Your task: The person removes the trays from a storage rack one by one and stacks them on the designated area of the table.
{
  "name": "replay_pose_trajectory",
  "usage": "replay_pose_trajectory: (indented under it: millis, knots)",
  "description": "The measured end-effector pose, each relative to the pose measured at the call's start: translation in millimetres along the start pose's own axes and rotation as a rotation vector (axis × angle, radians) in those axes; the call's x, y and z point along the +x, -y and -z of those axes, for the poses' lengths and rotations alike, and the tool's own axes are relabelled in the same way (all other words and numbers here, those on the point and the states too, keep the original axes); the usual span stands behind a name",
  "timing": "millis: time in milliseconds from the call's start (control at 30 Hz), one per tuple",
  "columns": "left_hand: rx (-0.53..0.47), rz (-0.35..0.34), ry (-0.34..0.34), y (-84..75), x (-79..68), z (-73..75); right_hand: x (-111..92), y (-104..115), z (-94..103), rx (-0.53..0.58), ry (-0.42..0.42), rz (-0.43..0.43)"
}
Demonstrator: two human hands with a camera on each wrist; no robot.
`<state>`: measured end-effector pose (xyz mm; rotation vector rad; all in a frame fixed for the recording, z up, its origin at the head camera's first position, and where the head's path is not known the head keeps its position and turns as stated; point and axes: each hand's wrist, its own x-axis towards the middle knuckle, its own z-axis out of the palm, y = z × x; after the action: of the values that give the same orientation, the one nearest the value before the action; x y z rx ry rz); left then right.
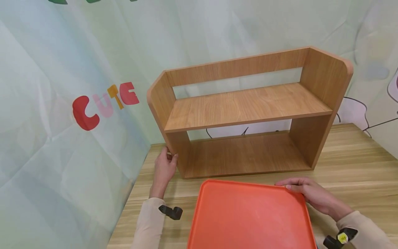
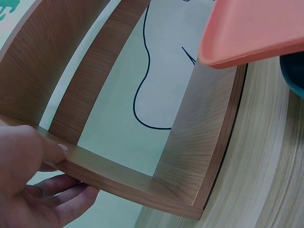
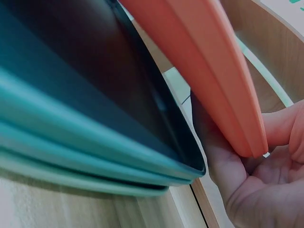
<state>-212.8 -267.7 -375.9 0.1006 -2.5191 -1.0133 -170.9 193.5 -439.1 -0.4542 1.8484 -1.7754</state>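
Note:
A two-tier wooden desk shelf point(image 1: 248, 103) stands upright at the back of the table. My left hand point(image 1: 164, 169) grips the front edge of its left side panel point(image 2: 137, 190), thumb on one face and fingers on the other. In front of the shelf is an orange tray point(image 1: 252, 214), its far right corner pinched by my right hand point(image 1: 320, 197). The right wrist view shows this tray point(image 3: 204, 71) raised at an angle above several stacked teal trays point(image 3: 95, 128). The tray's near edge lies outside the head view.
The wood-grain table point(image 1: 357, 162) runs under everything and ends at a left edge beside a printed cloth backdrop point(image 1: 56, 166). That cloth also hangs behind the shelf. Black wrist cameras point(image 1: 171, 212) sit on both sleeves.

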Motion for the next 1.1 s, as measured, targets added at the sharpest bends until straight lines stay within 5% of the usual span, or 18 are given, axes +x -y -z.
replay_pose_trajectory:
  millis: [667,933,1100]
  knots:
    - [-0.003,-0.003,0.004,0.3,-0.6,0.5,-0.9,2.7,8.3,-0.018,0.099,0.001]
    - [-0.002,0.001,0.004,0.0,-1.1,0.7,2.9,4.9,10.2,-0.107,0.055,-0.042]
    - [0.004,0.004,0.006,-0.5,-1.5,1.1,3.3,3.7,6.8,-0.152,-0.045,-0.053]
